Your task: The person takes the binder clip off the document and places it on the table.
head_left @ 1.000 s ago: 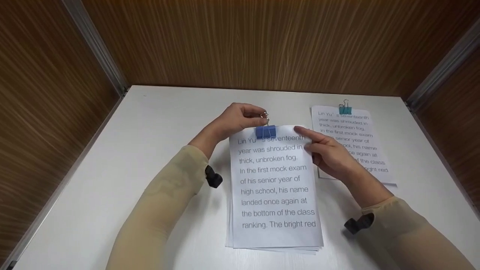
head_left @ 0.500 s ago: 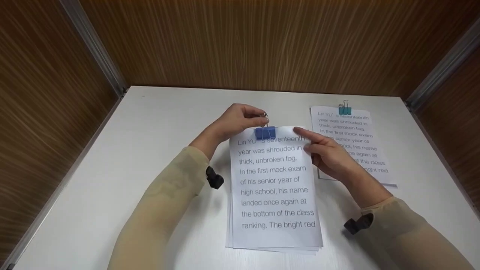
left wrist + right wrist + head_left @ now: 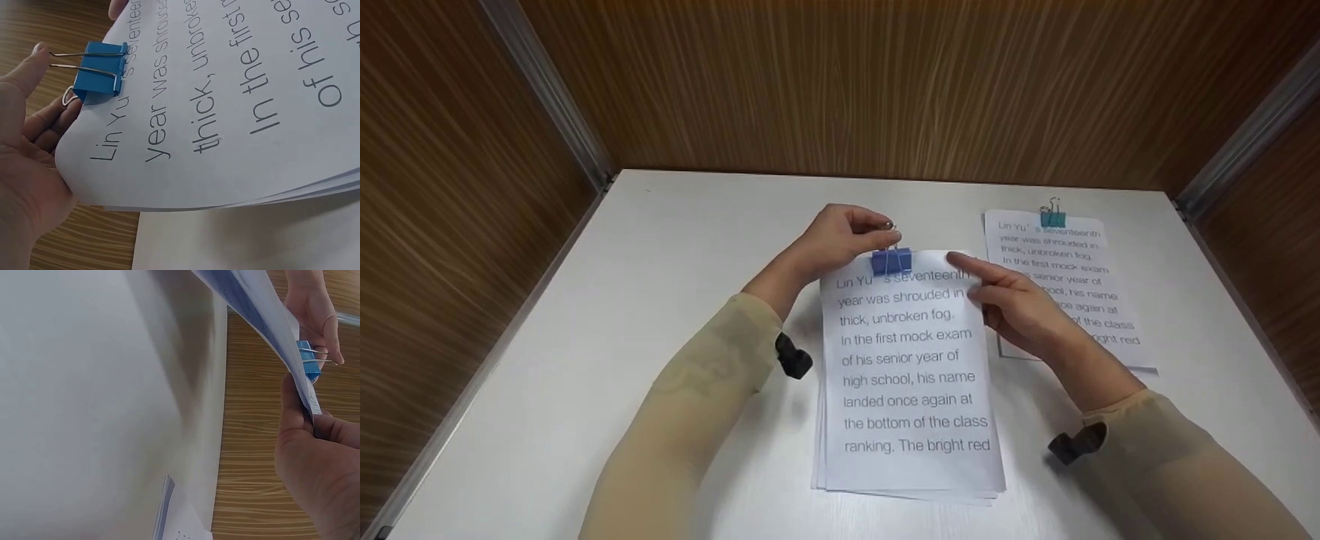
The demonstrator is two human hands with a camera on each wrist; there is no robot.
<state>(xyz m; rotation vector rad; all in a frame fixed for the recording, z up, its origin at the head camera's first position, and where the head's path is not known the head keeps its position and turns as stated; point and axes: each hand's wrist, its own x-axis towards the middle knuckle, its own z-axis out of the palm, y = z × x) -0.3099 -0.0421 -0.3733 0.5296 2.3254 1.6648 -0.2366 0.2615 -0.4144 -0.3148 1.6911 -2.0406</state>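
Note:
A stack of printed sheets (image 3: 911,390) is raised at its top edge, where a blue binder clip (image 3: 882,262) sits over the paper. My left hand (image 3: 840,236) pinches the clip's wire handles; in the left wrist view the thumb (image 3: 35,64) meets the front wire's end, with the other fingers behind the clip (image 3: 95,81). At the stack's upper right edge, my right hand (image 3: 1030,309) grips the paper, thumb and fingers on opposite faces in the right wrist view. The sheets' lower corners fan out slightly.
Behind my right hand, a second printed stack (image 3: 1046,255) with a teal binder clip (image 3: 1053,220) lies on the white table (image 3: 585,315). Wood-grain panels (image 3: 840,90) with metal corner strips stand at the table's back and sides.
My left thumb has edged slightly to the right at the clip's handles. The sheets and my right hand stay almost where they were.

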